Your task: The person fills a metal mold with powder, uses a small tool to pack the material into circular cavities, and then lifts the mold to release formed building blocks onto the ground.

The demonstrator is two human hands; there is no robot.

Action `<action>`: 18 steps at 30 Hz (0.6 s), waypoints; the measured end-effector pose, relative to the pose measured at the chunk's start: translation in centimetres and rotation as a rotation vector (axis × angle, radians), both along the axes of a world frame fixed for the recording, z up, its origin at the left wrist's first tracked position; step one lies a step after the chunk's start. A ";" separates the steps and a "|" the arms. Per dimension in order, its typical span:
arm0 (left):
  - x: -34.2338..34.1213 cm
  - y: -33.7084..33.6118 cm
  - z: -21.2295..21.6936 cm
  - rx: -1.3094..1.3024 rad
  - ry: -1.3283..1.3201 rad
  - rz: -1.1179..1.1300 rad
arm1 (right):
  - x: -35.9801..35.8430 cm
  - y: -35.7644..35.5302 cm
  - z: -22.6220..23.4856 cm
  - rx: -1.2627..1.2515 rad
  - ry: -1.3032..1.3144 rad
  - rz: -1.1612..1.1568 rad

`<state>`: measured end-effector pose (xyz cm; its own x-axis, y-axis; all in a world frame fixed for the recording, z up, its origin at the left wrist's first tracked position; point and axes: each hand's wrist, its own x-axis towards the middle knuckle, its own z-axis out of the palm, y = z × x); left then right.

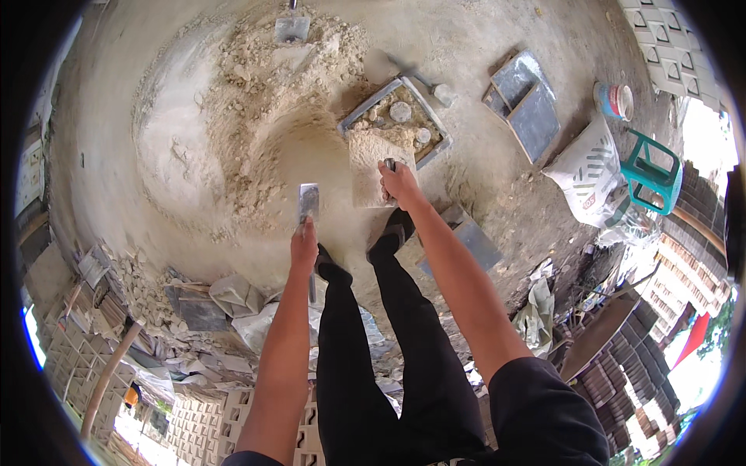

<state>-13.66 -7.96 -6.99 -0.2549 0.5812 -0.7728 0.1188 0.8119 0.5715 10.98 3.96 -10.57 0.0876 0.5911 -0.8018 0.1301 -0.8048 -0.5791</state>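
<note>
My left hand is closed round the handle of a rectangular metal trowel, its blade pointing away over the bare, dusty ground. To the right, my right hand grips the dark handle of a flat square plate coated with pale sandy mix. That plate's far edge overlaps the near-left side of a grey rectangular mould frame. Inside the frame lie damp mix and two round pale pieces, one of them a disc. A large heap of crumbly sandy mix spreads beyond my left hand.
A square-bladed shovel rests on the heap. A mallet-like tool lies behind the mould. Dark panels, a white sack, a green stool and a paint bucket stand right. Another dark panel lies by my right foot; rubble lies behind.
</note>
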 end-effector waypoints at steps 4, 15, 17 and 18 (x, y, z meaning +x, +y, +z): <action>1.5 1.0 0.7 0.002 -0.030 -0.009 | 0.5 3.1 1.6 -0.110 0.041 0.024; 4.9 1.9 1.0 -0.054 -0.065 0.090 | 4.4 5.0 2.4 -0.230 0.061 0.194; 4.7 1.6 0.6 -0.064 -0.075 0.105 | 5.4 4.8 3.3 -0.262 0.069 0.182; 4.3 1.2 0.4 -0.069 -0.073 0.113 | 5.8 4.8 3.8 -0.294 0.080 0.173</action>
